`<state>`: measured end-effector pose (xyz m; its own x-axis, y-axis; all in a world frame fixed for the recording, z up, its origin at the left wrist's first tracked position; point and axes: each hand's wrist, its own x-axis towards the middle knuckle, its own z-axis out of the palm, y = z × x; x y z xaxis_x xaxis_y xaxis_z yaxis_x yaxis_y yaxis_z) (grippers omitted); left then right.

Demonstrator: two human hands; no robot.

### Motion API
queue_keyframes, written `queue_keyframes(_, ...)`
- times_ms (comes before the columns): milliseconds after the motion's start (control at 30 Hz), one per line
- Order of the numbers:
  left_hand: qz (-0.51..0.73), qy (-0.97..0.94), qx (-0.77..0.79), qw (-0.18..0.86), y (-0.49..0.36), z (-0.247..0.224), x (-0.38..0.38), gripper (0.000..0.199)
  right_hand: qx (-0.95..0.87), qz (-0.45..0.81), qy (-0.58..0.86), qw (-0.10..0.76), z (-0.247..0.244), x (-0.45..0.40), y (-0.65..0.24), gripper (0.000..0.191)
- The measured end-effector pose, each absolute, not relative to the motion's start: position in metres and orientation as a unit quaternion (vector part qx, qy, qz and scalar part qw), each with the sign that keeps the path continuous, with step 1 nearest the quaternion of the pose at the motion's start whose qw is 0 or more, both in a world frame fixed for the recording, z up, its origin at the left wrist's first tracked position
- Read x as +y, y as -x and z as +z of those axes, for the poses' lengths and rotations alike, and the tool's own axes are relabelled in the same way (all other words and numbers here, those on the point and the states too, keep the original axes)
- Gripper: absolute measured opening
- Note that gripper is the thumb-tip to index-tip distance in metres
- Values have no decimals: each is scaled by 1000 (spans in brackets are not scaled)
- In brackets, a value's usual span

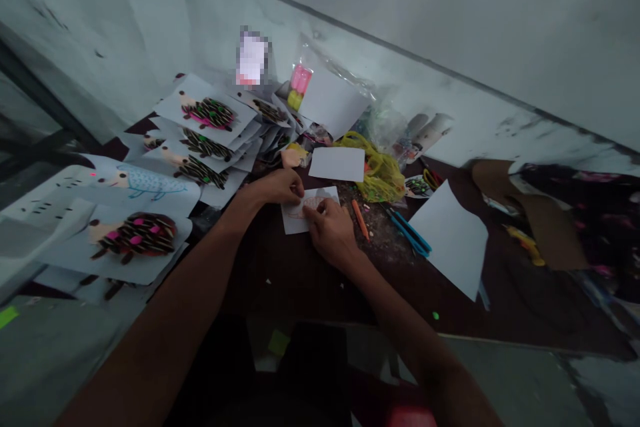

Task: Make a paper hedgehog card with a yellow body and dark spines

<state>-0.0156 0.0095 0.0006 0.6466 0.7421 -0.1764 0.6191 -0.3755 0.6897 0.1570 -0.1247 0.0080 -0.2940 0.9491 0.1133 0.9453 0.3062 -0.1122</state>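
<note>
A small white paper sheet (296, 224) with an orange-brown outline drawing lies on the dark table in front of me. My left hand (281, 188) is curled at its upper left edge, fingertips on the paper. Over the drawing, my right hand (333, 225) rests with thumb and fingers pinched together; what is between them, if anything, is too small to make out. Just right of that hand lies an orange marker (360, 219). Farther right are blue-handled scissors (411, 232). Behind the drawing sits a blank white card (337, 165).
Stacked hedgehog pictures (205, 112) crowd the left, with another hedgehog picture (135, 238) nearer me. A yellow net bag (377, 170) and a clear plastic bag (330, 90) stand by the wall. To the right are a large white sheet (453, 240) and brown cardboard (550, 230).
</note>
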Motion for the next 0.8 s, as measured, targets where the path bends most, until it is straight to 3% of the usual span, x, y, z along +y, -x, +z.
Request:
queue_keyframes(200,73,-824,417,375,15,6,8,27,-789,12,601,124,2,-121,-165,42)
queue_keyframes(500,82,-826,411,377,15,0,9,27,-804,4,588,87,6,-125,-158,36)
queue_keyframes(800,86,-823,411,383,16,-1,10,27,-810,-24,575,114,3,-127,-162,34)
